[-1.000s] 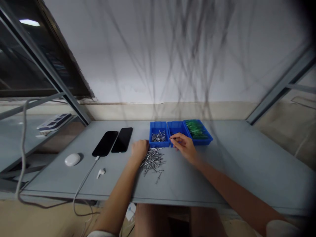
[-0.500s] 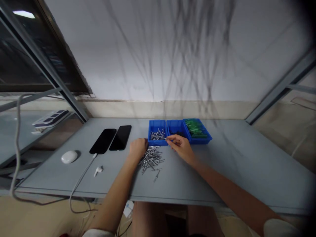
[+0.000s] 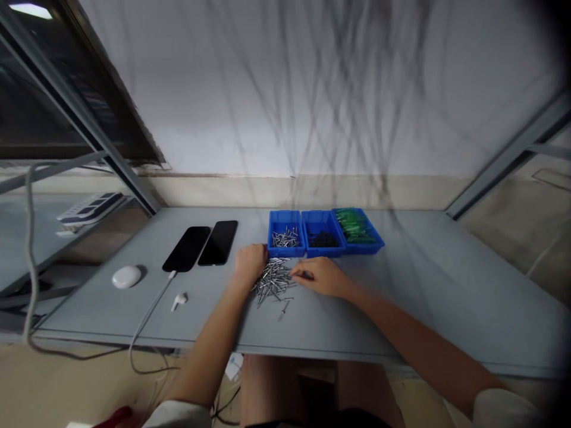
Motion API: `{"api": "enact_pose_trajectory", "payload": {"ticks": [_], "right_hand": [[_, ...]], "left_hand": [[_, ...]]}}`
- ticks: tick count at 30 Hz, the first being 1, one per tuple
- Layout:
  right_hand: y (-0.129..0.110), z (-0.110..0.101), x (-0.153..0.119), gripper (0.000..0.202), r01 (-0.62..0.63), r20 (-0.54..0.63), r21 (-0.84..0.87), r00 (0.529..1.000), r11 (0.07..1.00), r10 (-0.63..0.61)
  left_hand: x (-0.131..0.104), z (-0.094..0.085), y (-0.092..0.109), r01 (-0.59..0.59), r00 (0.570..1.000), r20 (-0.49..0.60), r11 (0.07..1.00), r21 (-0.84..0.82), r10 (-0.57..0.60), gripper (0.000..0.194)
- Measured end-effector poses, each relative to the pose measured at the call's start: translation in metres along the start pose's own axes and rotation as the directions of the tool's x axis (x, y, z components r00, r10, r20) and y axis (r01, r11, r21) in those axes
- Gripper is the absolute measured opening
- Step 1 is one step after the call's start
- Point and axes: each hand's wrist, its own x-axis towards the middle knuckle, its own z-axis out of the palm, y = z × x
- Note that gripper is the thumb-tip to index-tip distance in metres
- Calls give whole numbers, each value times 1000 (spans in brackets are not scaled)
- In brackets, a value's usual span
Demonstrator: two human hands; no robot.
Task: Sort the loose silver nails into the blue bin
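Note:
My left hand (image 3: 251, 261) is curled closed beside the front left corner of a blue bin (image 3: 286, 252); its fingertips are hidden. Slim silvery metal pins (image 3: 285, 238) lie in that bin. In front of it, a loose pile of similar pins (image 3: 271, 282) spreads on the table between my hands. My right hand (image 3: 320, 275) is at the pile's right edge, thumb and fingers brought together. Whatever they may pinch is too small to make out. Nearer to me, a single pin (image 3: 284, 310) lies apart from the pile.
A middle blue bin (image 3: 320, 216) holds small dark pieces, and a right-hand bin (image 3: 373, 247) holds green ones. To the left on the grey table (image 3: 428, 285) are two phones (image 3: 186, 249), a charging cable (image 3: 151, 308), a white earbud (image 3: 179, 301) and a white case (image 3: 126, 276).
My right hand has moved from the left bin's front right corner, where it pinched a metal pin, down and toward me to the pile. My left hand stays beside the bin.

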Motion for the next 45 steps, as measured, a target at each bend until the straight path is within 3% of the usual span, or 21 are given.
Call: {"api": "enact_pose_trajectory", "payload": {"ticks": [5, 10, 21, 32, 38, 42, 45], "right_hand": [[4, -1, 0, 11, 37, 109, -88, 994, 995, -28], [5, -1, 0, 9, 64, 149, -64, 987, 996, -54], [-1, 2, -2, 15, 103, 117, -91, 989, 990, -92], [-2, 3, -1, 9, 47, 111, -98, 993, 994, -36], [-4, 3, -2, 8, 29, 109, -104, 994, 994, -18], [-5, 1, -2, 9, 23, 88, -48, 996, 999, -19], [-3, -1, 0, 8, -41, 64, 114, 997, 993, 34]], "left_hand": [[-2, -3, 1, -3, 1000, 8, 1000, -2, 3, 43], [-2, -4, 2, 3, 1000, 15, 1000, -3, -3, 45], [0, -1, 1, 18, 1000, 7, 1000, -9, -18, 44], [-4, -9, 5, 7, 1000, 3, 1000, -3, -7, 41], [-16, -4, 3, 48, 999, -20, 999, -10, -48, 49], [-28, -1, 6, 83, 996, -34, 997, -9, -83, 53], [-33, 0, 10, 88, 995, -49, 996, -8, -88, 53]]}}
